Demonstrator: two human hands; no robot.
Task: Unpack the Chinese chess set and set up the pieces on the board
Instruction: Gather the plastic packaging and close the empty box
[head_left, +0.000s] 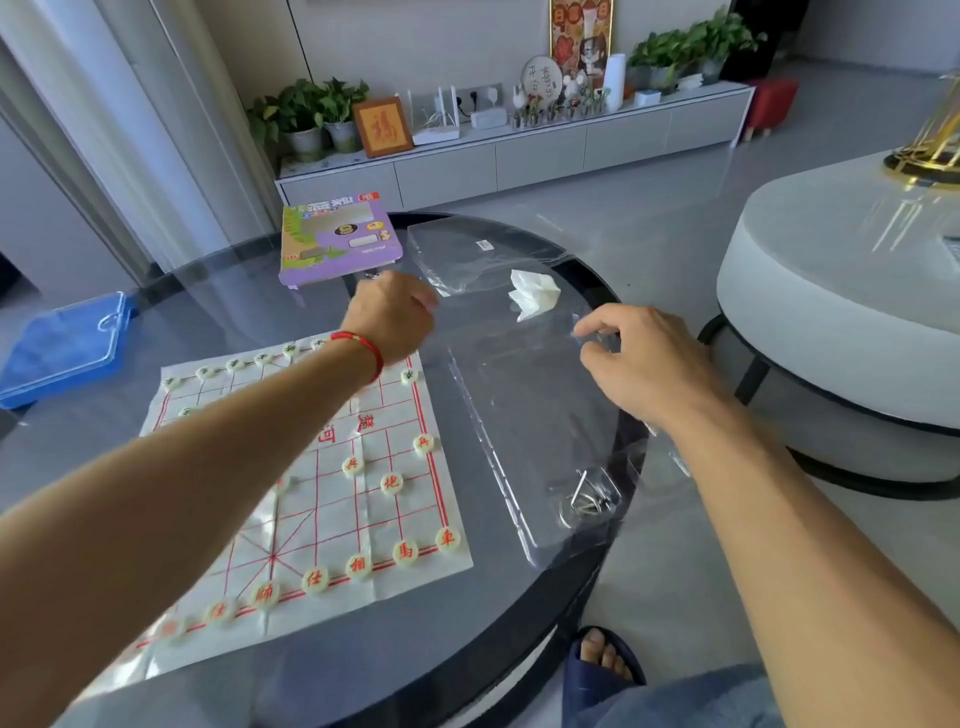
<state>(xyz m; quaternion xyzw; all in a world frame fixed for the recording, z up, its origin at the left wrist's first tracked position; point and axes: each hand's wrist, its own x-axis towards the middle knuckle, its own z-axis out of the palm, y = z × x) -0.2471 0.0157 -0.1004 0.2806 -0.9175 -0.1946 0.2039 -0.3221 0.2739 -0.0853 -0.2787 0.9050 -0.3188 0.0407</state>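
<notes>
One head-worn wide-angle view looks forward and down, close over the round glass surface (311, 670); both forearms enter from the frame's lower corners.

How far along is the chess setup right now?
Mostly done: the board lies unfolded with red pieces on the near rows and green pieces along the far edge. In hand: the left hand and right hand are at the clear plastic bag. Left: any spots hidden under the left arm, which I cannot check.

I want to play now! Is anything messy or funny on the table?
The chess board sits crooked and creased, and a crumpled white paper and clear plastic wrapping lie loose beside it.
</notes>
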